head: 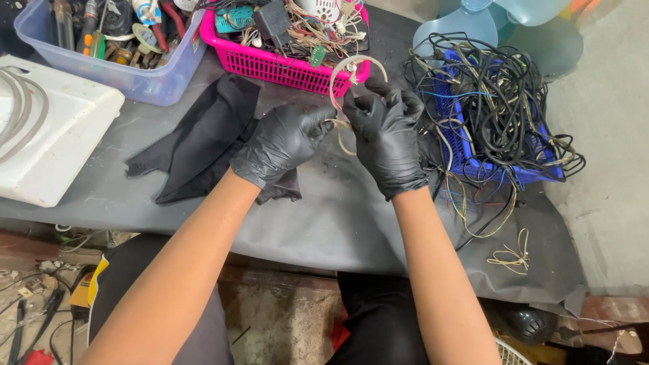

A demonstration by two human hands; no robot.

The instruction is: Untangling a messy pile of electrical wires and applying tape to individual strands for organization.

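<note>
Holding a pale wire [346, 81], the left hand [287, 142] and right hand [385, 138] were both pinched shut on it. They were above the bench [338, 223], near its far edge, by the pink basket [284, 64].

Illumination is soft, diffuse and even, consistent with daylight; no single lamp source is visible. The dark table covering [351, 223] shows only faint, soft-edged shadows beneath the forearms. Small specular highlights appear on the knuckles of the black-gloved left hand [280, 143] and right hand [387, 138]. The white panel [54, 135] at the left edge is the brightest area but retains surface detail. The area below the table is dim. Focus is sharp across the centre. The tangled cables in the blue basket [473, 162] resolve clearly. Mild wide-angle stretching appears toward the corners. No motion blur is evident.
</note>
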